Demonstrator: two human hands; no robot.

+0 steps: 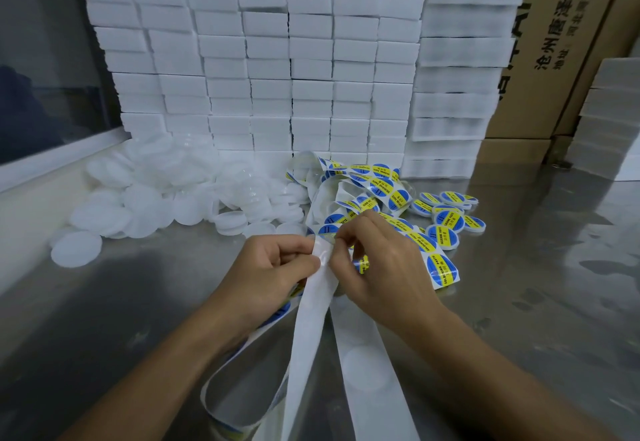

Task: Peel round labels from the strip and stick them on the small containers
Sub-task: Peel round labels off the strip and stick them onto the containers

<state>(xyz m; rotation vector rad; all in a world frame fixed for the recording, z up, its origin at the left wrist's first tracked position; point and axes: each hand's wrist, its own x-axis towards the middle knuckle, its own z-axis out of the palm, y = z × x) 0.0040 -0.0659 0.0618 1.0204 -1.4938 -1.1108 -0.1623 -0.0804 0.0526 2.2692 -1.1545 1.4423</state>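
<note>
While the wall of white boxes point(249, 69) loomed at the far side of the steel table point(104, 319), the unlabelled containers point(145, 198) sat heaped far left, well apart from the hands. The label strip point(311, 305) ran between both hands: left hand point(273, 264) pinched the backing, right hand point(374, 260) pinched a round label point(363, 264) at its edge. Risk, I'd guess: that curled label folding onto itself, since it's half hidden under the fingers.

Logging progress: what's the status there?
Both hands, left and right, pinching the label strip. Label mid-peel. Unlabelled containers piled left, labelled containers right. Nothing blocking.
</note>
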